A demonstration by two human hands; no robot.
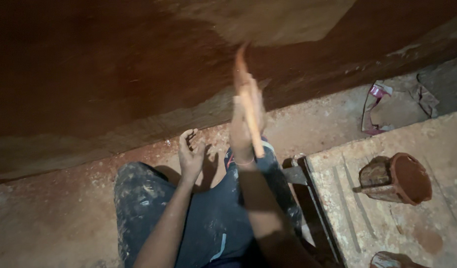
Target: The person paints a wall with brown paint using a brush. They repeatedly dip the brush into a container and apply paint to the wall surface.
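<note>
A big wall (pixel 104 64) fills the top of the view. Most of it is dark red-brown and looks wet. Near the top is a paler, sandy patch (pixel 268 20) with no red on it. Along the bottom of the wall runs a pale, dusty strip.

The floor (pixel 54 218) is rough and speckled with red and white dust. The room is dim.

The person sits low, with knees in dark trousers (pixel 208 223) that have paint spots all over them.

The right hand (pixel 246 124) is lifted up to the wall. Its fingers are closed around a paint brush (pixel 248 106) with a light wooden handle. The brush tip touches the wall just under the sandy patch. The brush is blurry.

The left hand (pixel 191 154) hangs low by the knee. Its fingers are curled loosely and it holds nothing.

On the right is a low stone bench (pixel 387 218), pale and stained with red. A small tub (pixel 397 178) lies tipped on its side there. It is red inside and messy outside.

Farther back on the floor, near the wall, lies a crumpled empty bag (pixel 397 106). It is grey-brown with red and white edges.
</note>
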